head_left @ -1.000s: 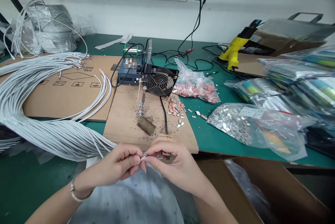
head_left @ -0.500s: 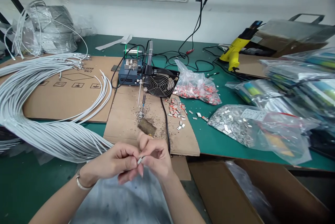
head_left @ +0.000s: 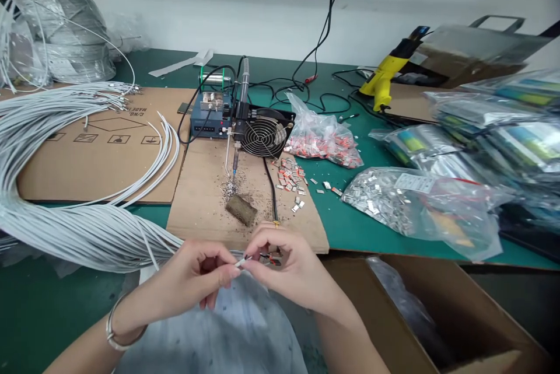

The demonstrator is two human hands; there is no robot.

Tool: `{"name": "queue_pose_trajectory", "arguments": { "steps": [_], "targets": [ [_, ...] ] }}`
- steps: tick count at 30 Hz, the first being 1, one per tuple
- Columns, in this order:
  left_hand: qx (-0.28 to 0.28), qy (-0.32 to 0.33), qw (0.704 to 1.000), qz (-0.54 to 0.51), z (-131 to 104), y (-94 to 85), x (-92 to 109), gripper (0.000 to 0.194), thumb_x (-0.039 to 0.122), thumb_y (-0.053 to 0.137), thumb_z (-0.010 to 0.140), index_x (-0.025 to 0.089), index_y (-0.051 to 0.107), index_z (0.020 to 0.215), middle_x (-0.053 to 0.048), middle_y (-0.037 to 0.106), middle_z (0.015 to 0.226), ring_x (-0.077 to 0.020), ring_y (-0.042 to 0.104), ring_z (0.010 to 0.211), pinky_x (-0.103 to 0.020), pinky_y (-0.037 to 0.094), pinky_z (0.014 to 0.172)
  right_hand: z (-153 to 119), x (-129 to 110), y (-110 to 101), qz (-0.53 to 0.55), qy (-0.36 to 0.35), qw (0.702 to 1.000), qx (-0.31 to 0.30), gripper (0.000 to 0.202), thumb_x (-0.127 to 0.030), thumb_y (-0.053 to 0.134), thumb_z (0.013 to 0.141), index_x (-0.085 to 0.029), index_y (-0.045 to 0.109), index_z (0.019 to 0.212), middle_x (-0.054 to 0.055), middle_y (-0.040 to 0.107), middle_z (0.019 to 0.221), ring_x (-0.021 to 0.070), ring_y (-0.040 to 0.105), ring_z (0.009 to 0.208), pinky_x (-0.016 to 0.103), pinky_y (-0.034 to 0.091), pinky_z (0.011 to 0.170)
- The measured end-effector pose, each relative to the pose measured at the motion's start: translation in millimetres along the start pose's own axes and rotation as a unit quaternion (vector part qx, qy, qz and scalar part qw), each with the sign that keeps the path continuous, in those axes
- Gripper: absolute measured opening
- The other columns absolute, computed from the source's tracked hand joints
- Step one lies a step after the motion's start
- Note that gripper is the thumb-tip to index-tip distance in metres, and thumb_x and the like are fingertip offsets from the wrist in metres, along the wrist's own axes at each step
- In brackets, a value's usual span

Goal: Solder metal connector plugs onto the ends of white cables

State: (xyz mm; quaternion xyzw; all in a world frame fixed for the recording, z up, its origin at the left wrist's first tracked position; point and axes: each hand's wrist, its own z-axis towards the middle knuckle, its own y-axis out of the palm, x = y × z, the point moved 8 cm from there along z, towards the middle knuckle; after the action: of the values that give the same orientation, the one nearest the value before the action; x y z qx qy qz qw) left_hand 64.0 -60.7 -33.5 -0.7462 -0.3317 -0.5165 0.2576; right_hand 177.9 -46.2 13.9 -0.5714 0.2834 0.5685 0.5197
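Note:
My left hand pinches the end of a light grey cable between thumb and forefinger, low in the middle of the view. Thumb and forefinger of my right hand close on the cable's tip, where small dark and red bits show. Beyond my hands a brown sponge lies on a cardboard sheet. A soldering iron points down over solder scraps. At the left, a thick bundle of grey cables curves towards my left hand.
A black fan stands beside a blue soldering station. Small metal connectors lie scattered near bags of connectors. A yellow heat gun rests behind. An open cardboard box is at the lower right.
My hands have drawn slightly apart, and the right hand has moved right with its fingers now arched. More of the cable tip shows between them. The view has shifted a little.

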Motion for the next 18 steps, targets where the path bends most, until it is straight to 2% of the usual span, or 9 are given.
{"name": "queue_pose_trajectory", "arguments": {
  "steps": [4,7,10,13,15,16,18],
  "targets": [
    [-0.003,-0.003,1.000,-0.001,3,2.0,-2,0.032,0.044,0.052,0.082,0.014,0.054,0.071,0.005,0.044,0.045,-0.0065,0.045,0.039,-0.016,0.036,0.039,-1,10,1,0.076,0.010,0.997,0.020,0.014,-0.016,0.063,0.072,-0.017,0.058,0.060,0.000,0.055,0.057,0.0131,0.045,0.054,0.025,0.034,0.050],
    [0.008,0.004,1.000,-0.025,7,4.1,-2,0.033,0.044,0.053,0.081,0.013,0.054,0.070,0.005,0.043,0.043,-0.0059,0.044,0.038,-0.015,0.035,0.038,-7,15,2,0.152,-0.015,0.984,0.095,0.016,-0.016,0.065,0.071,-0.018,0.058,0.057,-0.001,0.051,0.053,0.0131,0.043,0.053,0.026,0.033,0.050],
    [0.017,0.018,0.997,-0.068,11,6.0,-1,0.034,0.045,0.055,0.079,0.013,0.054,0.068,0.006,0.042,0.042,-0.0051,0.042,0.035,-0.014,0.034,0.036,-15,28,5,0.227,-0.017,0.955,0.188,0.015,-0.019,0.066,0.073,-0.019,0.061,0.059,-0.001,0.050,0.054,0.0127,0.042,0.052,0.025,0.032,0.049],
    [0.016,0.014,0.994,-0.106,12,6.2,-2,0.035,0.045,0.058,0.077,0.011,0.057,0.071,0.003,0.049,0.049,-0.0048,0.044,0.034,-0.014,0.034,0.034,-17,43,5,0.309,0.000,0.925,0.219,0.017,-0.024,0.068,0.074,-0.019,0.060,0.060,-0.002,0.049,0.054,0.0127,0.043,0.052,0.024,0.033,0.049],
    [0.023,0.002,0.991,-0.129,11,3.2,-3,0.035,0.045,0.060,0.075,0.011,0.060,0.075,0.002,0.052,0.054,-0.0045,0.045,0.034,-0.014,0.034,0.033,-18,48,-5,0.344,0.006,0.906,0.244,0.022,-0.028,0.068,0.075,-0.020,0.057,0.058,-0.003,0.045,0.053,0.0116,0.040,0.050,0.023,0.032,0.048],
    [0.027,-0.005,0.990,-0.142,9,1.3,-4,0.035,0.045,0.061,0.075,0.010,0.061,0.077,0.002,0.053,0.054,-0.0043,0.045,0.033,-0.014,0.034,0.032,-19,49,-12,0.345,0.006,0.902,0.259,0.022,-0.027,0.068,0.075,-0.020,0.057,0.058,-0.003,0.045,0.053,0.0112,0.039,0.050,0.023,0.031,0.047],
    [0.031,-0.014,0.986,-0.160,7,-1.8,-4,0.036,0.046,0.062,0.074,0.010,0.061,0.077,0.002,0.053,0.053,-0.0041,0.044,0.031,-0.014,0.033,0.031,-18,43,-19,0.292,0.010,0.923,0.249,0.011,-0.023,0.069,0.073,-0.020,0.063,0.064,-0.003,0.049,0.056,0.0113,0.040,0.051,0.023,0.031,0.047]
  ]
}}
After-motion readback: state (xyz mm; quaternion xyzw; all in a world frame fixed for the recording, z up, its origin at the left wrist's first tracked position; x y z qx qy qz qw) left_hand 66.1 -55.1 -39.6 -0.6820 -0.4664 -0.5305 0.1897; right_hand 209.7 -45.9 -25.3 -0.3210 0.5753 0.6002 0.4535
